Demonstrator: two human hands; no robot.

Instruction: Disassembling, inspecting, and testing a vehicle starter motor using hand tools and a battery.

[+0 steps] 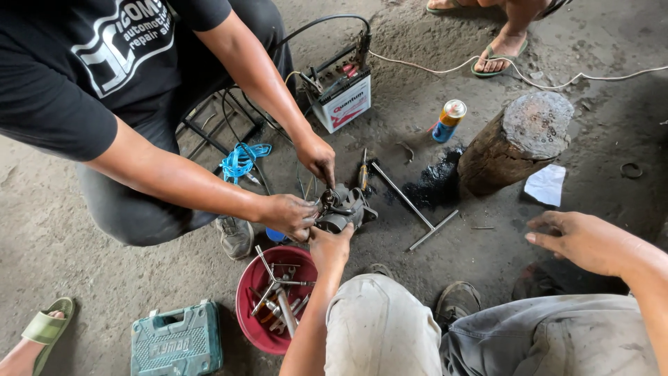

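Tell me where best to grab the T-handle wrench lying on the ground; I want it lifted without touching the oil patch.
Take the T-wrench by its short crossbar, coming from the near right. That end lies on bare ground and points toward the free right hand. The far end of the long shaft lies close to the dark oil patch and the screwdriver, so it is probably the messier, more crowded grip.

Red bowl (245,306), teal toolbox (177,341)

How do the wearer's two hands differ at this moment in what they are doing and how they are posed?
The left hand reaches forward and grips the grey metal part from below, fingers closed; the right hand holds nothing. The left hand meets a co-worker's hands on the part; the right hand hovers apart, fingers loosely curled, above the right knee. Both are bare.
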